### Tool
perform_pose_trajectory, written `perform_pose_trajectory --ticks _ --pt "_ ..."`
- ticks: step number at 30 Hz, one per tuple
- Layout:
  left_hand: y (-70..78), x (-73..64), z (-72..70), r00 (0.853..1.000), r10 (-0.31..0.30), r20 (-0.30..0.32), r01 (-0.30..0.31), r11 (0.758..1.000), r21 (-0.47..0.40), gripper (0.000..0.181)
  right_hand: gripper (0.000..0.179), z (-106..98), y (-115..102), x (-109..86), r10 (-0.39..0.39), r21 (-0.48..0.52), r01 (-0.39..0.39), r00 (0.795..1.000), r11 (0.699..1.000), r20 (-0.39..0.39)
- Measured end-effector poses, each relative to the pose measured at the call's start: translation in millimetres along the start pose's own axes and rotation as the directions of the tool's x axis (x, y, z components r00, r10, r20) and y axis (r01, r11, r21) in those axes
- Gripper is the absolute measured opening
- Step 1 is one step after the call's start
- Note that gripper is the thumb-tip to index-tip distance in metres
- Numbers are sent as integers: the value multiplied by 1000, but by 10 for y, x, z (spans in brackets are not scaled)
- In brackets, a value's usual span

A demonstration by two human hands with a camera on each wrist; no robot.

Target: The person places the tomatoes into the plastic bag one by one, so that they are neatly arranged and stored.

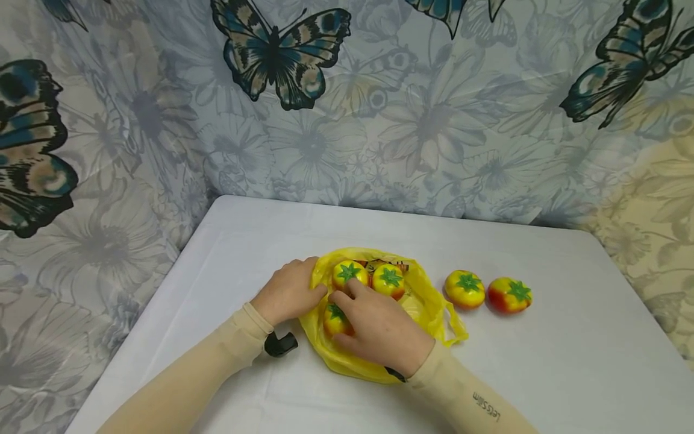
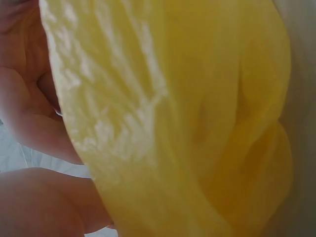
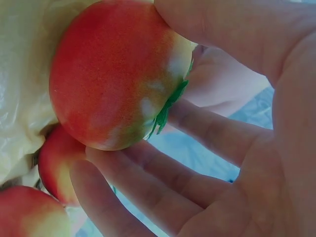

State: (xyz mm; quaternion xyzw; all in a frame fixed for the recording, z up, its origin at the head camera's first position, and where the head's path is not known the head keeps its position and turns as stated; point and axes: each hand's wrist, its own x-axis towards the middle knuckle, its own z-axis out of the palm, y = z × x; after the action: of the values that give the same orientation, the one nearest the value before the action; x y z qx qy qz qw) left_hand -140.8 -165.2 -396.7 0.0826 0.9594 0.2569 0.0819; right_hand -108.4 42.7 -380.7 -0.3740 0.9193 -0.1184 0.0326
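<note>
A yellow plastic bag (image 1: 352,366) lies on the table with its mouth spread wide. At its left rim my left hand (image 1: 287,292) holds the plastic edge; the bag's wall (image 2: 148,123) hides its fingertips in the left wrist view. My right hand (image 1: 382,328) reaches into the mouth, thumb and fingers round a red-and-yellow toy tomato (image 3: 113,74) with green leaves. From above, that tomato (image 1: 336,322) is partly covered by the hand. Two more toy tomatoes sit in the bag, one at the back left (image 1: 346,271) and one beside it (image 1: 388,281).
Right of the bag, two toy tomatoes lie on the white table (image 1: 575,337), one nearer (image 1: 464,289) and one farther right (image 1: 509,295). A bag handle (image 1: 458,325) trails toward them. Butterfly-print cloth (image 1: 379,138) hangs behind the table. A black wrist piece (image 1: 281,345) sits under the left wrist.
</note>
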Motion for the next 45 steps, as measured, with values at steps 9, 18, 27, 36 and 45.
perform_pose_trajectory --ticks 9,18,27,36,45 --pt "9 4 10 1000 -10 8 10 1000 -4 57 49 37 -8 4 -4 -6 4 1000 1000 7" --pt "-2 10 6 1000 -7 5 7 1000 -4 56 48 44 -16 7 4 0 -4 1000 1000 20" --pt "-9 11 16 1000 1 1 -1 1000 -6 54 51 45 -27 2 18 -2 -18 1000 1000 24" --pt "-2 10 16 1000 -9 5 9 1000 -13 56 56 41 -27 -12 9 -9 -9 1000 1000 18" --pt "21 -4 18 999 -29 16 29 999 -14 57 63 -84 4 -79 31 26 -31 1000 999 -3"
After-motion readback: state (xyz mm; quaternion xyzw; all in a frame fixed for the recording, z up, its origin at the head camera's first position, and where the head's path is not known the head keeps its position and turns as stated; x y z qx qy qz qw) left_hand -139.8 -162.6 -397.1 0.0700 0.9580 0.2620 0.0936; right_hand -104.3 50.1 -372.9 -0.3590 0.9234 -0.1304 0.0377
